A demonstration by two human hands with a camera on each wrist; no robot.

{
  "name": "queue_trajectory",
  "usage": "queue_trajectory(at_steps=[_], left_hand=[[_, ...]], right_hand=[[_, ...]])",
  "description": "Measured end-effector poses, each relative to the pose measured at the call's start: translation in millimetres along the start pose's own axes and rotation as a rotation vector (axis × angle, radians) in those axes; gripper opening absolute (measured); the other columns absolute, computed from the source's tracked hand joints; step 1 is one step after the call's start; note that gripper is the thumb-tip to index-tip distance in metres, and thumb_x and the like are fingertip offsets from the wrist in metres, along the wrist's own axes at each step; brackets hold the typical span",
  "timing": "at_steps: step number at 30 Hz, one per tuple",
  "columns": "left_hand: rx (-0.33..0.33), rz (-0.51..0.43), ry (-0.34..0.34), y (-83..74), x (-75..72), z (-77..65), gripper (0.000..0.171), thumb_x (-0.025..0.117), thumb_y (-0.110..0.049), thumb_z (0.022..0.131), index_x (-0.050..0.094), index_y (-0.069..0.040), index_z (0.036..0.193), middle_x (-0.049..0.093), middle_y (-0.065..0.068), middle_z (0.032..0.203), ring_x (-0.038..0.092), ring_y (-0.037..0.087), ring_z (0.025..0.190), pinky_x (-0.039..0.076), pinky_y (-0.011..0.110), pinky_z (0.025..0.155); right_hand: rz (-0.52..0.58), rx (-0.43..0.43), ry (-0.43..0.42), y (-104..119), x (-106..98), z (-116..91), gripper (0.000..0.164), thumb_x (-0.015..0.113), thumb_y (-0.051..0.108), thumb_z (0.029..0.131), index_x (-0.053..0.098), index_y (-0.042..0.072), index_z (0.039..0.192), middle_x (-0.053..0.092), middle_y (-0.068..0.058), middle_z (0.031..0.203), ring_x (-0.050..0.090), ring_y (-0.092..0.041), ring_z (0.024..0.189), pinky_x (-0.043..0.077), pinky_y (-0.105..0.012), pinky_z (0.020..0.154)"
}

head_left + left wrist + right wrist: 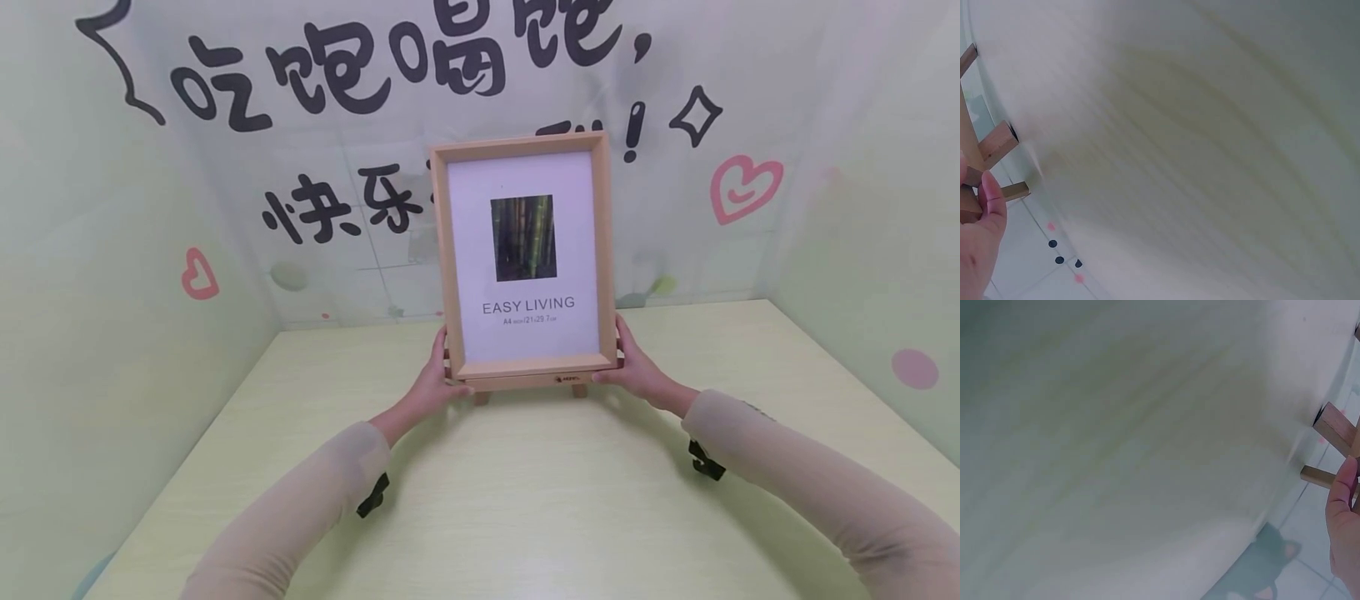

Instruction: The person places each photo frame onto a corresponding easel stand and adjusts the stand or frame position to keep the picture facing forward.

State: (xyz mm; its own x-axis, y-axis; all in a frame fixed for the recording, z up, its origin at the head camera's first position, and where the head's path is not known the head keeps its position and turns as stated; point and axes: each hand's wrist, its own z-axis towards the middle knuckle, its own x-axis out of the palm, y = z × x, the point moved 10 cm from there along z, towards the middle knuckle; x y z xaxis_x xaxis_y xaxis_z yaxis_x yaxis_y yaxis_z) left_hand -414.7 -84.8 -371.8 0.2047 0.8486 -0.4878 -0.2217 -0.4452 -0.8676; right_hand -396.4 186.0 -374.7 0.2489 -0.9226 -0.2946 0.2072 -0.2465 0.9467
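A light-wood picture frame [525, 333] stands upright on the narrow ledge of a small wooden easel [517, 383]. Behind its front pane, a white sheet shows a bamboo picture and the words EASY LIVING. My left hand [432, 385] grips the frame's lower left corner, fingers along its side and thumb at the ledge. On the opposite corner my right hand [636, 371] holds the same way, its thumb [1342, 481] low by the ledge. The frame hides the upper easel; several of its legs [999, 145] show in the left wrist view.
The easel's feet are on a pale wooden table [510, 500]. Close behind hangs a white printed backdrop [360, 275] with black lettering and hearts. Pale panels rise along the left and right sides. Dark straps with small devices [372, 495] show under both sleeves.
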Motion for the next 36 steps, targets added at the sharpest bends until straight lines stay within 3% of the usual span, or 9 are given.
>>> queue_trajectory(at_steps=[18, 27, 30, 36], left_hand=[[0.017, -0.012, 0.002, -0.1, 1.8, 1.6, 0.110, 0.070, 0.007, 0.072, -0.005, -0.022, 0.147, 0.043, 0.021, 0.128, 0.056, 0.031, 0.097, 0.055, 0.033, 0.079], [-0.005, -0.005, -0.005, -1.0, -0.7, 1.6, 0.112, 0.072, 0.007, 0.070, -0.005, -0.021, 0.147, 0.040, 0.020, 0.132, 0.056, 0.031, 0.098, 0.054, 0.034, 0.082], [0.003, -0.016, -0.008, -2.5, -5.7, -0.2, 0.116, 0.075, 0.003, 0.068, -0.008, -0.017, 0.147, 0.033, 0.020, 0.138, 0.053, 0.036, 0.106, 0.051, 0.039, 0.087], [0.070, 0.071, -0.026, -8.7, -29.5, -9.2, 0.120, 0.080, -0.013, 0.067, -0.011, -0.013, 0.146, 0.020, 0.020, 0.146, 0.032, 0.040, 0.127, 0.034, 0.053, 0.103]], right_hand=[[-0.016, 0.009, 0.003, 1, -3, 0, 0.104, 0.063, -0.004, 0.081, -0.015, 0.021, 0.145, 0.017, -0.031, 0.138, 0.045, -0.050, 0.113, 0.045, -0.046, 0.094], [-0.012, 0.000, 0.020, 3, -2, -1, 0.105, 0.064, -0.001, 0.081, -0.017, 0.020, 0.145, 0.017, -0.031, 0.139, 0.041, -0.050, 0.116, 0.043, -0.049, 0.096], [-0.077, 0.007, 0.027, 5, -5, -1, 0.108, 0.067, 0.006, 0.081, -0.019, 0.017, 0.144, 0.010, -0.031, 0.144, 0.031, -0.050, 0.124, 0.036, -0.055, 0.100], [-0.397, -0.031, -0.010, 25, -28, -8, 0.109, 0.071, 0.026, 0.080, -0.014, 0.004, 0.144, -0.002, -0.028, 0.149, 0.011, -0.050, 0.132, 0.017, -0.065, 0.104]])
